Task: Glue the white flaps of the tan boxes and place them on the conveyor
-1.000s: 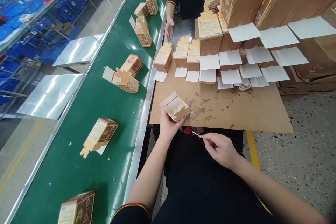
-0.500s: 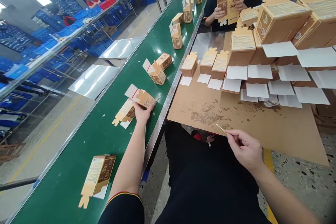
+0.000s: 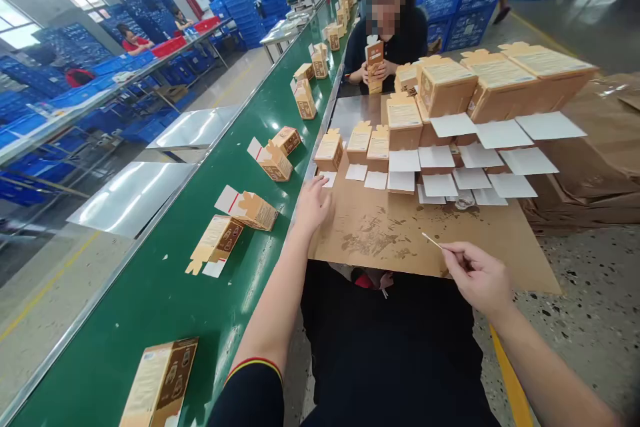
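My left hand (image 3: 313,205) reaches over the near edge of the cardboard sheet (image 3: 450,247). Its fingers are spread, and nothing shows in them. Just beyond the fingertips stands a small carton (image 3: 329,149) with a white flap (image 3: 327,179) hanging at its front; whether the fingers touch that flap I cannot tell. On the right, my right hand (image 3: 477,278) pinches a thin cotton swab (image 3: 431,240), its pale tip pointing up and left above the sheet. Left of my left arm, an open-flapped carton (image 3: 257,211) rests on the green conveyor belt (image 3: 200,320) beside another carton (image 3: 223,235).
Stacked cartons (image 3: 445,90) with white flaps fill the back of the cardboard sheet. Dark wet stains (image 3: 373,237) mark its middle. A co-worker (image 3: 420,33) sits beyond, holding a carton (image 3: 375,63). More cartons stand along the belt. A metal rim (image 3: 295,220) separates belt and sheet.
My left hand has let go of the open-flapped carton on the belt and moved right to the cardboard sheet. My right hand still holds the swab. The view has tilted up.
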Tool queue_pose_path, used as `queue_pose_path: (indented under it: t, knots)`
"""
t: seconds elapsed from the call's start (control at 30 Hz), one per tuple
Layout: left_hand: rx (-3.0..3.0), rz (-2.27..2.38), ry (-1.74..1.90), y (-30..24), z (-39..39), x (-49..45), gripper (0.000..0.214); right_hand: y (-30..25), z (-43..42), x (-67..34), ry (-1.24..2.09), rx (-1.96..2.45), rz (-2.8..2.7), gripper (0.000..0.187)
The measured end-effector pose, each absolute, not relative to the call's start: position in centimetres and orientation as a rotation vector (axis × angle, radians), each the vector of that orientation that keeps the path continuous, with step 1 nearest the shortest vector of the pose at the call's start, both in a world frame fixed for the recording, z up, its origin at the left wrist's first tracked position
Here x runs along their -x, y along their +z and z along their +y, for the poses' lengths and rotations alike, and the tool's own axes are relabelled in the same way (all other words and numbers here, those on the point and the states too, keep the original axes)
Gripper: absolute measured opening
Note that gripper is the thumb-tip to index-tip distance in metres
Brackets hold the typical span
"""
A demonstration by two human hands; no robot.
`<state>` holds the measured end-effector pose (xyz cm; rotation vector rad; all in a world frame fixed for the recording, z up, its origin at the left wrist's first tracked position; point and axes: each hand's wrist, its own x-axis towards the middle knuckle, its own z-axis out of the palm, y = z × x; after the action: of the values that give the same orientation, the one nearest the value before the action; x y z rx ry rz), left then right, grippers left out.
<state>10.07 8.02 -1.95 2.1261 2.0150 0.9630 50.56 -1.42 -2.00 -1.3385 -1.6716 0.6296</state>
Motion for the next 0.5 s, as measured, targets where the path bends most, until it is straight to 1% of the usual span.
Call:
queue_pose_path:
  t: [0.1, 0.13, 0.2, 0.3, 0.37, 0.43, 0.5]
  knots:
    - [-2.084, 2.115, 0.566, -2.6, 10.6, -12.2, 0.044, -1.5, -0.2, -51.5, 0.612, 1.348, -1.634, 0.038]
    - [-2.085, 2.135, 0.503, -2.9, 10.2, -12.7, 0.042, -1.5, -0.1, -52.1, 0.598, 1.363, -1.615, 0.039]
    - [-2.137, 2.105, 0.498, -3.5, 7.8, -13.4, 0.035, -1.5, -0.3, -53.5, 0.546, 1.417, -1.574, 0.041]
    - [-2.215, 1.954, 0.712, -3.7, 2.7, -13.4, 0.026, -1.4, -0.6, -55.2, 0.433, 1.531, -1.533, 0.045]
    - [-2.124, 1.916, 0.989, -3.2, 0.6, -12.3, 0.024, -0.7, -0.2, -55.8, 0.387, 1.596, -1.563, 0.043]
    - [-1.856, 1.966, 1.324, -2.2, 0.9, -10.9, 0.024, 0.4, 1.0, -56.1, 0.378, 1.643, -1.638, 0.034]
    - [-1.495, 2.011, 1.522, -1.4, 3.2, -9.7, 0.025, 1.9, 2.9, -56.1, 0.367, 1.702, -1.734, 0.021]
